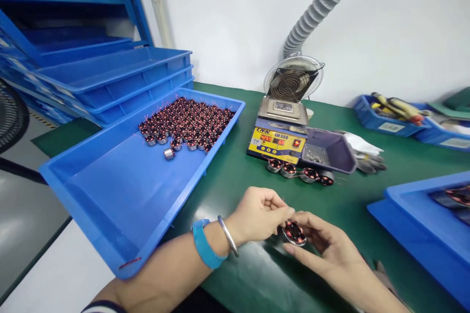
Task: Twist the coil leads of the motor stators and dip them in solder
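Observation:
My right hand (pixel 328 247) grips a small round motor stator (pixel 294 233) by its edge, thumb below and fingers above. The stator has a silver rim, a black core and copper windings facing up. My left hand (pixel 262 212) is closed in a pinch at the stator's upper left side. What sits between its fingertips is too small to make out. Beyond my hands, a short row of similar stators (pixel 288 169) stands before a yellow-fronted solder pot (pixel 277 144) with lit red digits.
At left, a blue tray (pixel 121 195) holds many stators. A purple bin (pixel 338 149) with small bits adjoins the solder pot, and a grey duct (pixel 323 5) rises behind. Another blue tray (pixel 422 225) is at right, tool bins (pixel 385 124) further back.

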The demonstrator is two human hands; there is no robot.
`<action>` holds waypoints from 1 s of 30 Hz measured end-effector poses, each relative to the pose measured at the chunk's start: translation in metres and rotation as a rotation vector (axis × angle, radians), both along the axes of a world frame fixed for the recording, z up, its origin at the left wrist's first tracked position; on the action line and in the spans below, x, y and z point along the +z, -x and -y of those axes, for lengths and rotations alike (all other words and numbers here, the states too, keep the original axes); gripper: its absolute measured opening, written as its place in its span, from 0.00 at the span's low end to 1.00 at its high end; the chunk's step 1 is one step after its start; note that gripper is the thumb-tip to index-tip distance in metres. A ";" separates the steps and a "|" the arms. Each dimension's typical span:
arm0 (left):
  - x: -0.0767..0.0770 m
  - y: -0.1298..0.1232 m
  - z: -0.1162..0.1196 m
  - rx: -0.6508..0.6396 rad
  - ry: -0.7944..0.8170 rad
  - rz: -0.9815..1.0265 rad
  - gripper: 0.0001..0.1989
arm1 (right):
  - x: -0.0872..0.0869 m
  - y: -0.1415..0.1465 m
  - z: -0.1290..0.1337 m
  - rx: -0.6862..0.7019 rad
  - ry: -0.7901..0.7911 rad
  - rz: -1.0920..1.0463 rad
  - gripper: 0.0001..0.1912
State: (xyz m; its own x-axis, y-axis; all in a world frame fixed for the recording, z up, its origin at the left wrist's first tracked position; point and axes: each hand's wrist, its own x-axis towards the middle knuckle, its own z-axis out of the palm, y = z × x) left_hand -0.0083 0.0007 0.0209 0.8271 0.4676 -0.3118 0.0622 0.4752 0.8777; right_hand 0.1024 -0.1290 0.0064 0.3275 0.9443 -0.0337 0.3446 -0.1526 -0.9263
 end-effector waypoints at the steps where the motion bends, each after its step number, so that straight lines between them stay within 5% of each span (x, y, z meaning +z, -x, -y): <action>1: 0.001 -0.001 0.000 0.048 0.008 0.010 0.19 | -0.001 0.001 0.000 0.001 0.008 -0.007 0.16; 7: 0.004 -0.003 -0.007 0.471 0.029 0.117 0.15 | 0.003 0.006 0.001 -0.072 0.025 -0.058 0.19; 9: 0.003 -0.002 -0.009 0.497 0.035 0.143 0.16 | 0.003 0.006 0.002 -0.093 0.046 -0.069 0.20; 19: -0.006 0.003 -0.003 -0.104 -0.011 0.013 0.28 | 0.005 0.004 0.006 -0.106 0.041 -0.157 0.20; 30: 0.000 0.000 -0.004 -0.156 0.005 -0.044 0.28 | -0.004 0.004 0.010 -0.019 0.097 -0.159 0.15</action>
